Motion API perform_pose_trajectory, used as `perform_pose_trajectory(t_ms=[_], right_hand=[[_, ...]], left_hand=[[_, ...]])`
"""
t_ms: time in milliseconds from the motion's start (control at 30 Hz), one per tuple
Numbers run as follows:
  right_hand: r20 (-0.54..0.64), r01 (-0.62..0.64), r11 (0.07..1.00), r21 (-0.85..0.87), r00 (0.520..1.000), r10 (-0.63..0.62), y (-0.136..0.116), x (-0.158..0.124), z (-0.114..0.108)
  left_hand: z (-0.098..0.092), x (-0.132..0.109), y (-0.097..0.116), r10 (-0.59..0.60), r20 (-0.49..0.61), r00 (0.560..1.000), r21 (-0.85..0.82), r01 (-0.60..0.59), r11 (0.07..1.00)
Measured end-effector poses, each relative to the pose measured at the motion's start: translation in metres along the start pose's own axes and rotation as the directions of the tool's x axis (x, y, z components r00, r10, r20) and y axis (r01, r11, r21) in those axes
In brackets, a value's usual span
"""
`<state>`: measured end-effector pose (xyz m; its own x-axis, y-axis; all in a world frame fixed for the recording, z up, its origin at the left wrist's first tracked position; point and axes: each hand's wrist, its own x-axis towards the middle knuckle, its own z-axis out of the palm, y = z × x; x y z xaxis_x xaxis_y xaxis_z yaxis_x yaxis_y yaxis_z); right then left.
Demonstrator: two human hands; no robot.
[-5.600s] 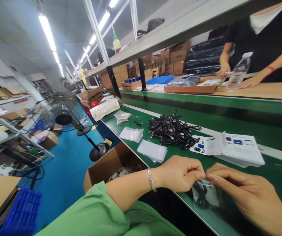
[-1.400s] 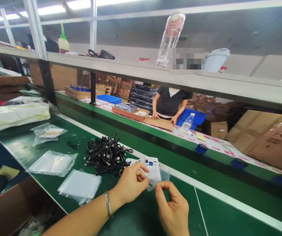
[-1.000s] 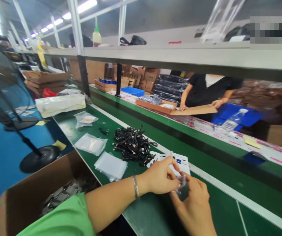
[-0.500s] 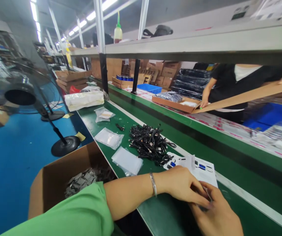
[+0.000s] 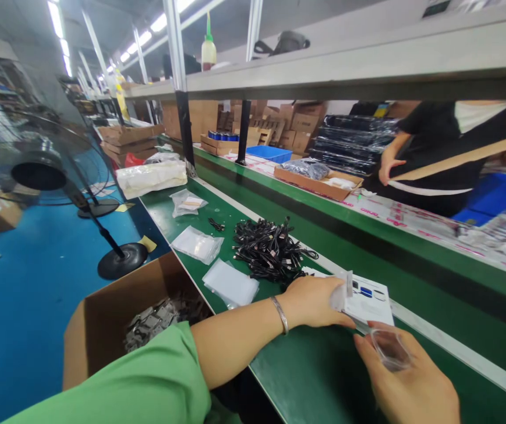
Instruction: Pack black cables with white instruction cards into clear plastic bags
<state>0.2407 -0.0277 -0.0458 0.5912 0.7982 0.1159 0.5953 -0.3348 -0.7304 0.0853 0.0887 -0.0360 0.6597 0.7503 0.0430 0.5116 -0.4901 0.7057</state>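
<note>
My left hand (image 5: 315, 303) lies at the near edge of a stack of printed leaflets (image 5: 368, 301), pinching a raised top sheet. A silver bangle circles that wrist. My right hand (image 5: 400, 380) holds a small clear plastic bag (image 5: 390, 349) with something dark inside, just below the leaflets. A tangled pile of black cables (image 5: 270, 250) lies beyond my left hand on the green workbench (image 5: 319, 365). Several clear zip bags (image 5: 230, 284) lie to its left.
A cardboard box of grey packets (image 5: 103, 330) stands beside the bench on the left. A standing fan (image 5: 39, 175) is on the blue floor. Across the bench, a co-worker's hand (image 5: 388, 168) holds a long cardboard sheet (image 5: 465, 156), near a tray (image 5: 317, 185).
My right hand has moved lower and to the right, showing the small bag. The top leaflet sheet stands up at my left fingers. The co-worker's cardboard sheet has dropped lower.
</note>
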Motion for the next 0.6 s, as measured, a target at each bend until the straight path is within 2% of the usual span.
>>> perform_pose_trajectory(t_ms=[133, 267, 333, 400, 500, 533, 600], right_hand=[[0.057, 0.042, 0.999, -0.007, 0.998, -0.041, 0.008, 0.002, -0.001], [0.080, 0.055, 0.998, -0.014, 0.995, -0.053, 0.019, 0.007, 0.000], [0.082, 0.046, 0.999, -0.009, 0.996, -0.045, 0.019, 0.007, 0.001], [0.082, 0.041, 0.999, 0.011, 0.996, -0.042, 0.015, 0.003, 0.001], [0.007, 0.041, 0.995, 0.086, 0.999, -0.041, 0.005, -0.008, 0.001], [-0.025, 0.033, 0.992, 0.122, 0.999, -0.030, 0.002, -0.011, 0.001], [-0.067, 0.012, 0.977, 0.213, 0.998, 0.002, -0.001, -0.013, 0.001]], left_hand=[[0.000, -0.001, 0.000, -0.060, 0.011, 0.998, 0.011, 0.060, 0.998], [-0.002, 0.002, -0.001, -0.131, 0.055, 0.990, -0.118, 0.137, 0.983], [-0.003, 0.003, -0.001, -0.152, 0.038, 0.988, -0.172, 0.156, 0.973], [-0.006, 0.002, -0.002, -0.167, -0.032, 0.985, -0.181, 0.159, 0.971], [-0.013, -0.001, 0.000, -0.186, -0.175, 0.967, -0.166, 0.157, 0.973], [-0.015, -0.002, 0.002, -0.190, -0.226, 0.955, -0.203, 0.145, 0.968], [-0.018, -0.004, 0.005, -0.190, -0.296, 0.936, -0.384, 0.065, 0.921]])
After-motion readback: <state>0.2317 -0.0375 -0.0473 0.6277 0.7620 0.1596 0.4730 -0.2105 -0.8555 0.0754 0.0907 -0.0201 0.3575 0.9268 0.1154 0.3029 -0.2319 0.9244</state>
